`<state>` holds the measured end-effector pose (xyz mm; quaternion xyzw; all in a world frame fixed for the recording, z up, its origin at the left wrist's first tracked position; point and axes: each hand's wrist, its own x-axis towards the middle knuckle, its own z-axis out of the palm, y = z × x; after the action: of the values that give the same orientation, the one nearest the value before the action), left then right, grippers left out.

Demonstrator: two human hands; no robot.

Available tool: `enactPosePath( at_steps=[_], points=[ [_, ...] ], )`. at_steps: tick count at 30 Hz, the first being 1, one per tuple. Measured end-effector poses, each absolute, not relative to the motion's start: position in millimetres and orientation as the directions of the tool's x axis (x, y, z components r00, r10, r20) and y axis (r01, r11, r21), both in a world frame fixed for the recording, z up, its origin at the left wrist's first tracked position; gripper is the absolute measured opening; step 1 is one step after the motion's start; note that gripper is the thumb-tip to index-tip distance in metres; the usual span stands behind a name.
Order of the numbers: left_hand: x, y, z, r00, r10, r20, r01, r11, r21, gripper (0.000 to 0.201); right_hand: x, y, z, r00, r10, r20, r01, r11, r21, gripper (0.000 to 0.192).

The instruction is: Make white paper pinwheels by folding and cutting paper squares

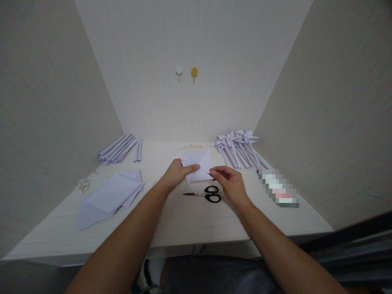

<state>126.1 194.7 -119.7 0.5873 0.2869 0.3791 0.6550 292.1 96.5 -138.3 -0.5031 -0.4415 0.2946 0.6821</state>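
Above the middle of the table, a white square sheet of paper [197,157] is held between both hands. My left hand [179,173] grips its left side, thumb lying on top and fingers hidden underneath. My right hand [228,179] pinches the lower right corner of the paper between thumb and fingertips, by a thin dark line running in from that corner. A pair of scissors [204,194] with black handles lies just below the paper, its blades pointing left.
Rolled paper sticks [118,150] lie at the back left, with paper sheets [113,192] nearer me. Paper pinwheels [235,143] are piled at the back right. A blurred-out flat object [278,190] lies at right. Tan loops [84,185] sit at far left; two hooks [194,72] are on the wall.
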Motion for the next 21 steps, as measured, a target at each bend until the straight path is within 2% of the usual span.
enactPosePath(
  at_steps=[9, 16, 21],
  points=[
    [125.9, 194.0, -118.2, 0.546, 0.833, 0.09, -0.128, -0.022, 0.991, 0.046, 294.3, 99.8, -143.6, 0.447, 0.845, 0.294, 0.024, 0.318, -0.948, 0.026],
    [126.4, 193.3, -118.4, 0.537, 0.838, 0.098, -0.115, -0.042, 0.992, 0.036, 293.1, 99.3, -141.7, 0.459, 0.837, 0.298, 0.019, 0.326, -0.945, 0.024],
    [125.9, 195.7, -121.8, 0.538, 0.836, 0.105, -0.113, -0.052, 0.992, 0.037, 292.8, 99.4, -142.0, 0.46, 0.835, 0.301, 0.017, 0.33, -0.944, 0.023]
  ],
)
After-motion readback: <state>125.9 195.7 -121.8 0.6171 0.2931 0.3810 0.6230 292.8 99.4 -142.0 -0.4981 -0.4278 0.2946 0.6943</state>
